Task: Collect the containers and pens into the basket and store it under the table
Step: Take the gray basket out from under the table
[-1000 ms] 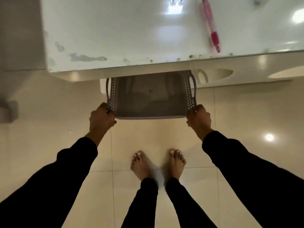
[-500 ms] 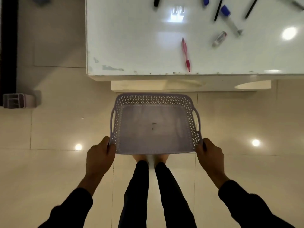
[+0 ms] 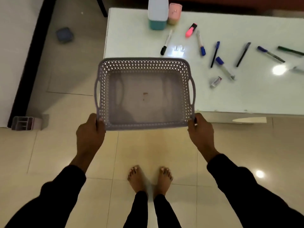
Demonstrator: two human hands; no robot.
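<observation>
Head view looks down on my two hands holding the basket (image 3: 144, 94) level in the air. My left hand (image 3: 89, 134) curls its grip round the near left corner of the rim, thumb on top; my right hand (image 3: 199, 130) grips the near right corner the same way. Nothing lies in the basket; only a small brown mark shows on its floor.

Its far half overlaps the near left corner of the white worktop (image 3: 131, 38); its near half hangs over bare floor tiles in front of my feet (image 3: 149, 180).

On the worktop, right of the basket and apart from it, lie scattered pens: a black-capped marker (image 3: 166, 42), a pink highlighter (image 3: 190, 30), a blue-capped marker (image 3: 201, 43), a dark blue pen (image 3: 215, 54), a black pen (image 3: 243, 54) and a small clear tube (image 3: 215, 81). At the far edge stand a white and teal container (image 3: 157, 14) and, touching it, a pink container (image 3: 174, 13).

On the floor to my left sit a pink organiser (image 3: 24, 123) and a blue box (image 3: 64, 35).
</observation>
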